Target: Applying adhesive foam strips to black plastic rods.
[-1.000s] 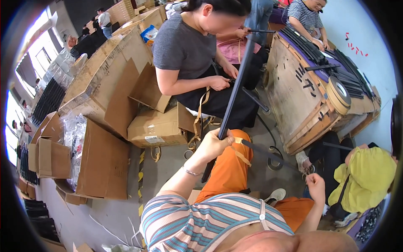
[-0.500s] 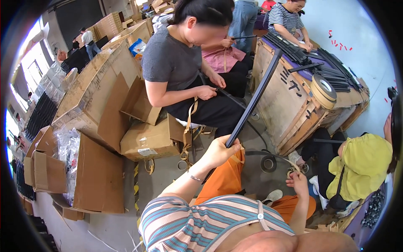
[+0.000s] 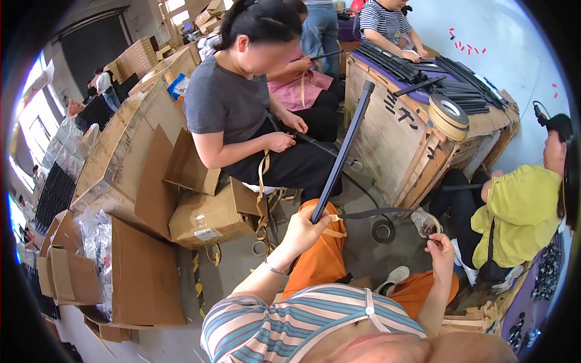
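Observation:
My left hand (image 3: 307, 231) is closed around the lower end of a long black bar (image 3: 342, 154), which slants up and away to the right. A beige paper strip (image 3: 334, 227) hangs by its fingers. From beside that hand a dark flat tape (image 3: 375, 213) runs right, near a dark tape roll (image 3: 382, 231) on the floor. My right hand (image 3: 442, 253) is raised over my right knee, thumb and fingertips pinched together; anything between them is too small to make out.
A co-worker in a grey shirt (image 3: 227, 97) sits ahead, handling another black strip. A wooden crate (image 3: 387, 139) at the right carries black bars (image 3: 466, 91) and beige tape rolls (image 3: 449, 115). Cardboard boxes (image 3: 212, 212) stand left. A person in yellow (image 3: 523, 212) sits at right.
The beige strip that ran to my right hand is no longer seen there. The dark tape now stretches out from my left hand. The view has shifted, moving the scene slightly left.

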Demonstrator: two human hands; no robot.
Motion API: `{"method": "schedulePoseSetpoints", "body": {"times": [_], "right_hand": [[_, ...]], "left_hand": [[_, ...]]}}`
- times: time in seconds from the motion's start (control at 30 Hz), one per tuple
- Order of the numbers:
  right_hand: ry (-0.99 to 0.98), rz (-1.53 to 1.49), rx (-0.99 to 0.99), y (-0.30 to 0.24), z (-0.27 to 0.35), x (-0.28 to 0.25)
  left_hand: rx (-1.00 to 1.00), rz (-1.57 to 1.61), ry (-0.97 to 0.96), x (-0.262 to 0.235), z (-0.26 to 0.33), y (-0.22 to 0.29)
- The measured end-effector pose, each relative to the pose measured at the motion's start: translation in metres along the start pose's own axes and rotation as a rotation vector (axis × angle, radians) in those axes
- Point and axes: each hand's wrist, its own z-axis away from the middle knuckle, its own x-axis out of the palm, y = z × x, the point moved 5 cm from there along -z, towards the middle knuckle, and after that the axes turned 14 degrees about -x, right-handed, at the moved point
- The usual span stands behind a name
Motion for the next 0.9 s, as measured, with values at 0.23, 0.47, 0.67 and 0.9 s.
{"method": "schedulePoseSetpoints", "body": {"times": [0.23,0.47,0.67,0.9], "right_hand": [[-0.265,0.101,-0.24,-0.052,0.011,0.024],[-0.411,0.061,0.048,-0.055,0.009,0.042],[-0.272,0.183,0.043,-0.024,0.01,0.01],[-0.41,0.359,0.014,0.001,0.018,0.009]], "left_hand": [[0.111,0.034,0.06,-0.001,0.004,-0.001],[0.039,0.119,0.119,-0.016,-0.004,0.011],[0.122,0.263,0.219,-0.038,-0.02,0.035],[0.325,0.394,0.142,-0.031,-0.023,0.056]]}}
